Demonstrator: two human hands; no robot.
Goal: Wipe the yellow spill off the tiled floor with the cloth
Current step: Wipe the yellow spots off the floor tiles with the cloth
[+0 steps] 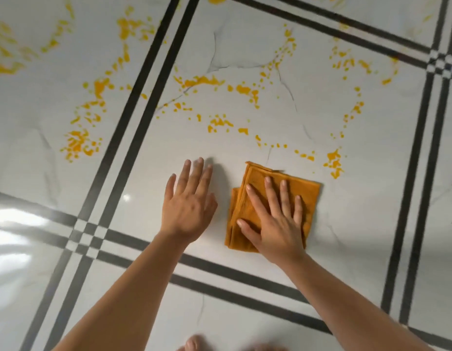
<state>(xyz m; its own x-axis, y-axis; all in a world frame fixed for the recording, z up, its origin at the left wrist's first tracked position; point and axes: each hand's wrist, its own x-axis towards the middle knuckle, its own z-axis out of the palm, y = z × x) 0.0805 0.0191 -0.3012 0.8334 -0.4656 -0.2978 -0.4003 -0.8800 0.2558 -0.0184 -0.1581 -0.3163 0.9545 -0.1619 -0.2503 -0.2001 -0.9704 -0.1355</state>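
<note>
Where the bottom edge cuts the view, blurred toes [194, 343] are glimpsed, and both bare forearms are seen reaching forward over the white marble-look tiled floor [346, 211] with its paired black border lines [133, 138]. The left hand [188, 206] is laid palm down on bare tile, fingers extended and slightly spread, nothing being held. Just beside it, apart, the right hand [275, 221] is pressed flat on a folded orange cloth [308, 196], fingers splayed open across it (no grip is closed around the fabric). Beyond the cloth's far edge, the yellow spill [220, 122] is spread in broken blotches and dotted trails across the tile, and more is seen on the tile to the left, past the black lines.
</note>
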